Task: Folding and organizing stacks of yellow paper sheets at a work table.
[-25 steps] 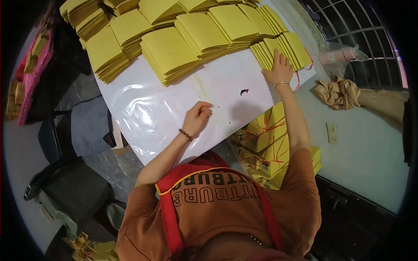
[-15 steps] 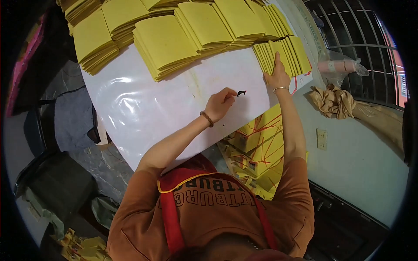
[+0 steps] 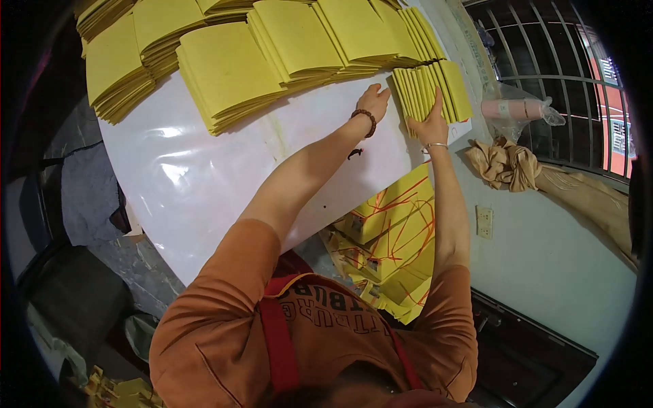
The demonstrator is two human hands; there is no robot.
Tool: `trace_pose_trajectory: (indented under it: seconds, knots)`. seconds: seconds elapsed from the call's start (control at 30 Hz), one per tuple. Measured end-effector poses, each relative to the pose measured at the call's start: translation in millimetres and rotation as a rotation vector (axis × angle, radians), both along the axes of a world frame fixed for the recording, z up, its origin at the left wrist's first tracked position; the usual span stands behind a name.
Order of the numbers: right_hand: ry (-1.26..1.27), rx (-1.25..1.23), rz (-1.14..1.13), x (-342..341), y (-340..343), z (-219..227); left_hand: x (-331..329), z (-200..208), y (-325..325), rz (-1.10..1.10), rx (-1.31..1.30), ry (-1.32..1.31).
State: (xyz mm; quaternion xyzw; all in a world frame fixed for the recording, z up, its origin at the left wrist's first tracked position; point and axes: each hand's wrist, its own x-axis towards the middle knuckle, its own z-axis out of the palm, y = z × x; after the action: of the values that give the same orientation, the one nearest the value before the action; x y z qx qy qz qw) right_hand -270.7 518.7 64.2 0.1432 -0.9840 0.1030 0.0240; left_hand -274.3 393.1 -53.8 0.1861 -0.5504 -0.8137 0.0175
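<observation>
At the right end of the table, a row of yellow folded paper pieces (image 3: pixel 416 92) is packed side by side, their folded edges showing as narrow ridges. My right hand (image 3: pixel 430 127) grips the near end of this row, thumb at its left side and index finger stretched along the top. Just left of the row, my left hand (image 3: pixel 374 102) reaches over the white table with nothing visible in it. Its fingers are slightly apart and partly bent, and a dark beaded bracelet circles the wrist. A small black tool (image 3: pixel 355 154) lies on the table below that wrist.
Thick stacks of folded yellow paper (image 3: pixel 231 75) line the far side of the white table (image 3: pixel 197 177). Below its near right edge sit yellow paper bags (image 3: pixel 398 231) with red cords. A barred window (image 3: pixel 544 68) and a knotted tan cloth (image 3: pixel 507 165) are at right.
My left hand has moved forward and right, away from beside the small black tool, toward the row of folded paper. My right hand stays on the row. The view has shifted slightly.
</observation>
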Motion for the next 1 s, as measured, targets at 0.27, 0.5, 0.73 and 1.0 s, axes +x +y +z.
trace_pose_trajectory:
  seconds: [0.27, 0.5, 0.73, 1.0]
  knots:
    - [-0.07, -0.075, -0.062, 0, 14, 4, -26, 12, 27, -0.042, 0.188, 0.012]
    - [-0.067, -0.083, -0.02, -1, 9, 4, -27, 7, 24, 0.012, -0.069, 0.064]
    - [-0.069, -0.102, -0.044, 1, 16, 3, -17, 33, 22, 0.042, -0.11, 0.062]
    - [-0.095, -0.074, -0.079, 3, 13, 5, -15, 39, 17, 0.01, -0.192, 0.066]
